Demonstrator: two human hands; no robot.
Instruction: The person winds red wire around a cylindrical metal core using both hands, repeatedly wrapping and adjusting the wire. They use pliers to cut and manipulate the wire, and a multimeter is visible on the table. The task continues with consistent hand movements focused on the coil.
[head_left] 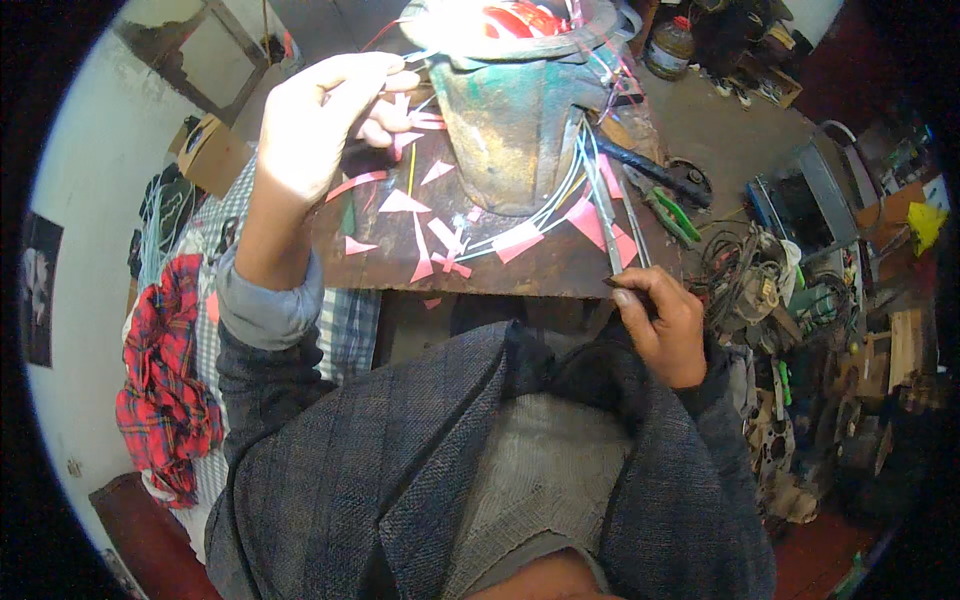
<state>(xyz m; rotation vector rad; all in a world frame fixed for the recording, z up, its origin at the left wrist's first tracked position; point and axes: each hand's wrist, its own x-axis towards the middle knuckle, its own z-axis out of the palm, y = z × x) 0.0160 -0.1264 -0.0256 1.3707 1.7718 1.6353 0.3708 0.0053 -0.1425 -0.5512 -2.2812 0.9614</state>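
Observation:
My left hand [325,120] is raised at the upper left, its fingers pinched on a thin wire or strip that runs to the rim of a large green metal motor housing [515,130]. The housing stands upright on a dark wooden board [540,268]. Inside its brightly lit top I see red windings [520,18]. My right hand [660,325] is at the board's near right edge, closed around a long thin metal tool [612,225] that points up toward the housing. Pale wires [540,220] trail from the housing's side.
Pink paper slips [420,240] lie scattered over the board. Green-handled pliers [672,212] and a dark tool lie at its right. A heap of wire coils and motor parts [770,290] fills the floor on the right. Red plaid cloth [165,380] and a cardboard box [210,150] sit left.

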